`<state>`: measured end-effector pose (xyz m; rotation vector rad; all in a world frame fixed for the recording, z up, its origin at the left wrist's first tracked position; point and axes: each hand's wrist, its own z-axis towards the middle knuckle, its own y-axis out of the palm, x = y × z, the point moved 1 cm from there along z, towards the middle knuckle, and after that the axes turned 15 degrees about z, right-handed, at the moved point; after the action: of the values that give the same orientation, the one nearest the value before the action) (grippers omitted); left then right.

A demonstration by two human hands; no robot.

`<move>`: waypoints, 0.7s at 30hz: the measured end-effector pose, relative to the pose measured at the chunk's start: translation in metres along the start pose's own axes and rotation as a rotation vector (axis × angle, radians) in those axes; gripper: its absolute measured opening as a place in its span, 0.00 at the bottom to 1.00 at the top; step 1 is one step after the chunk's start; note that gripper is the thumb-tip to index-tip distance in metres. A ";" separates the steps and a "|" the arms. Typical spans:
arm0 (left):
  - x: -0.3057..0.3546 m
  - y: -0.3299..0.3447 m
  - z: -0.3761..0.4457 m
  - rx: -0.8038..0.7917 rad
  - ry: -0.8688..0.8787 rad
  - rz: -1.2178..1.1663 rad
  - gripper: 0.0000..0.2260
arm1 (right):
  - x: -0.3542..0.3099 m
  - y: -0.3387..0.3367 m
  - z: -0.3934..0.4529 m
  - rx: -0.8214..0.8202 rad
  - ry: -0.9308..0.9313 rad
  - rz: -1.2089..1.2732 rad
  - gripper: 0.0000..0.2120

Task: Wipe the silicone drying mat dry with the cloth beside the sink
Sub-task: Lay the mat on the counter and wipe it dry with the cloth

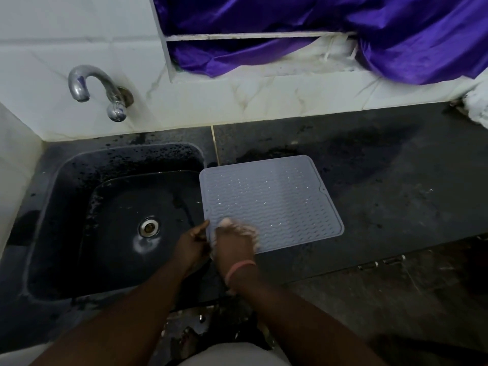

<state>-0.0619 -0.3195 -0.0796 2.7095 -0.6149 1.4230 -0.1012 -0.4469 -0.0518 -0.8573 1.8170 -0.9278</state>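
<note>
A grey silicone drying mat (274, 199) with wavy ridges and glinting water drops lies on the dark counter just right of the sink. My right hand (233, 245) grips a pale pink cloth (228, 223) and presses it onto the mat's near left corner; most of the cloth is hidden under the hand. My left hand (191, 245) pinches the mat's left edge near that corner, over the sink's rim.
The black sink (79, 207) with a metal drain (149, 227) lies to the left, a chrome tap (92, 88) on the tiled wall above it. Wet dark counter (396, 180) stretches right. Purple fabric (343, 35) hangs at the back; something white (479, 107) sits far right.
</note>
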 end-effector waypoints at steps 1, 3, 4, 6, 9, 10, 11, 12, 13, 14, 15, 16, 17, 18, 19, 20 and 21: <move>0.001 0.000 -0.002 -0.005 0.023 0.013 0.29 | -0.012 0.001 -0.004 -0.046 -0.073 0.098 0.14; 0.003 0.002 -0.004 0.005 0.030 0.055 0.29 | -0.017 -0.047 -0.017 -0.079 -0.145 0.295 0.07; 0.002 0.002 -0.003 0.012 0.014 0.055 0.30 | -0.005 -0.068 -0.017 -0.032 -0.181 0.400 0.06; 0.001 0.003 0.000 0.013 -0.007 0.085 0.32 | 0.036 -0.110 -0.013 0.135 -0.079 0.588 0.04; 0.000 0.004 0.002 0.012 0.024 0.176 0.32 | 0.117 -0.149 0.012 0.398 0.165 0.376 0.07; 0.002 0.003 0.001 0.009 0.058 0.194 0.32 | 0.138 -0.151 0.021 0.444 0.227 0.273 0.09; 0.003 0.002 0.001 0.001 0.102 0.234 0.32 | 0.145 -0.148 0.023 0.439 0.279 0.212 0.11; 0.001 0.000 0.006 -0.001 0.140 0.291 0.33 | 0.143 -0.138 0.022 0.417 0.302 0.163 0.13; 0.001 -0.001 0.007 0.001 0.159 0.393 0.33 | 0.132 -0.128 0.017 0.406 0.304 0.105 0.13; 0.000 -0.003 0.012 -0.001 0.169 0.484 0.33 | 0.115 -0.112 0.011 0.385 0.277 0.037 0.13; -0.006 -0.005 0.024 -0.015 0.158 0.574 0.31 | 0.095 -0.092 0.006 0.322 0.238 -0.019 0.12; -0.002 -0.005 0.026 -0.020 0.130 0.666 0.29 | 0.072 -0.075 0.001 0.274 0.174 -0.031 0.12; 0.012 -0.003 0.017 -0.011 0.122 0.742 0.27 | 0.045 -0.062 -0.009 0.222 0.122 -0.023 0.12; 0.010 -0.003 0.021 0.000 0.109 0.771 0.26 | 0.022 -0.053 -0.016 0.184 0.041 0.017 0.13; 0.013 -0.004 0.017 0.010 0.114 0.796 0.24 | 0.002 -0.048 -0.023 0.093 -0.053 0.092 0.14; 0.016 -0.004 0.016 0.030 0.141 0.833 0.22 | -0.010 -0.050 -0.026 -0.023 -0.116 0.207 0.15; 0.020 -0.006 0.013 0.035 0.171 0.881 0.22 | -0.011 -0.060 -0.024 -0.107 -0.148 0.351 0.14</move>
<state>-0.0395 -0.3235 -0.0700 2.3583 -1.9234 1.7499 -0.1088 -0.4606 0.0122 -0.6255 1.8237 -0.5342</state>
